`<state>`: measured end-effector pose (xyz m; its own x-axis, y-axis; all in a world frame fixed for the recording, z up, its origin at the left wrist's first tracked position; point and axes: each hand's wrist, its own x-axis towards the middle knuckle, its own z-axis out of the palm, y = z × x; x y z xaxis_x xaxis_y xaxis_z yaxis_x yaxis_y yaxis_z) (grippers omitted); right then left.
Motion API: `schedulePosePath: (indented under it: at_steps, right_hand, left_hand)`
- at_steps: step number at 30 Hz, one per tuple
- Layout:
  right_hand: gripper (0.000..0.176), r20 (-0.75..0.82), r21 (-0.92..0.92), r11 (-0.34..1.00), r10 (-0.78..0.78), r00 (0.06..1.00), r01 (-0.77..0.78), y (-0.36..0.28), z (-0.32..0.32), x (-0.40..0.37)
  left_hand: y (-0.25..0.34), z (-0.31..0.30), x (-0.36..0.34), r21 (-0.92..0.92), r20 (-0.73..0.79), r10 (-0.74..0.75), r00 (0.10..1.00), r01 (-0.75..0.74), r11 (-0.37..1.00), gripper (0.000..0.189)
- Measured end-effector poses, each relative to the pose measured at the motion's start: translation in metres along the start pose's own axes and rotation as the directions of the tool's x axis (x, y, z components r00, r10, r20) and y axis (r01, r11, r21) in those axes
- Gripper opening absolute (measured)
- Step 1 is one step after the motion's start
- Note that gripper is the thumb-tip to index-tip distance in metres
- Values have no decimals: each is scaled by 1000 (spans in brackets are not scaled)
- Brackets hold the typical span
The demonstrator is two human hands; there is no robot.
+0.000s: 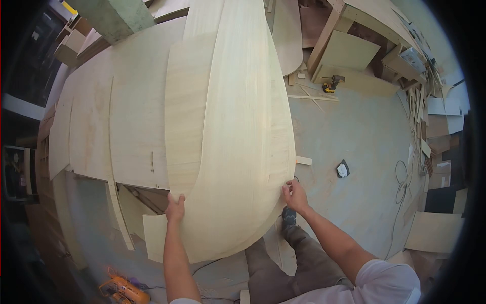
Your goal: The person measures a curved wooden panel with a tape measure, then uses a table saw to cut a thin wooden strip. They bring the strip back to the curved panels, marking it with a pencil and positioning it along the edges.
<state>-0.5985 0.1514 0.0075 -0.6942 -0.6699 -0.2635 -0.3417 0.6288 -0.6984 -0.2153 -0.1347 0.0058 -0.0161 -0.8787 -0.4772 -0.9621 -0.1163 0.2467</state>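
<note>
A long, pale plywood panel (243, 126) with a rounded near end stretches away from me. Beneath its left side lies another plywood piece (185, 101), over wide sheets (136, 106). My left hand (175, 206) is closed on the plywood at the near left, thumb on top and the other fingers mostly hidden. At the right edge of the rounded end, my right hand (296, 196) pinches the rim with bent fingers. Its fingertips are partly hidden.
A yellow-black cordless drill (332, 83) and a dark object with a white top (342, 169) lie on the floor. An orange machine (124, 289) sits lower left. Cables (400, 202) and wood offcuts (417, 116) line the right. A column (114, 17) stands upper left.
</note>
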Motion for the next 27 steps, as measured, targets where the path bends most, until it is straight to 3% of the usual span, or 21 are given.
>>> schedulePosePath:
  at_steps: [2,5,12,13,15,16,20,21,24,25,27]
  right_hand:
    - [33,93,-24,985,170,981,-168,-28,2,2]
    - [35,33,-146,967,215,976,-209,-47,21,-5]
    - [45,116,1,958,285,951,-287,-74,76,-66]
    - [46,65,24,964,262,963,-264,-76,85,-73]
    - [50,-38,59,975,215,976,-213,-80,97,-83]
    - [51,-33,66,963,262,964,-260,-81,100,-85]
    - [56,-43,138,918,381,924,-372,-80,103,-83]
    - [57,-46,156,910,395,917,-384,-78,97,-82]
    - [60,241,360,747,505,829,-559,-90,67,-87]
    - [57,228,375,743,505,832,-554,-94,66,-89]
    - [52,184,394,754,496,849,-526,-98,62,-86]
  left_hand:
    - [-2,-17,5,6,110,39,993,-40,999,77]
    - [-16,-25,23,79,161,137,977,-151,985,71]
    - [-54,-29,22,97,175,178,968,-196,976,68]
    - [-60,-29,24,98,193,191,962,-213,972,68]
    - [-52,-36,28,148,295,180,938,-231,962,67]
    - [-48,-40,31,170,340,171,925,-239,956,66]
    - [-72,-28,65,24,460,259,849,-303,953,62]
    - [-80,-28,71,-33,528,267,806,-295,955,61]
    - [-81,-43,63,-64,689,167,705,-171,983,61]
    - [-68,-53,60,-51,730,129,672,-134,990,61]
    - [-45,-49,54,-14,696,34,717,-34,999,65]
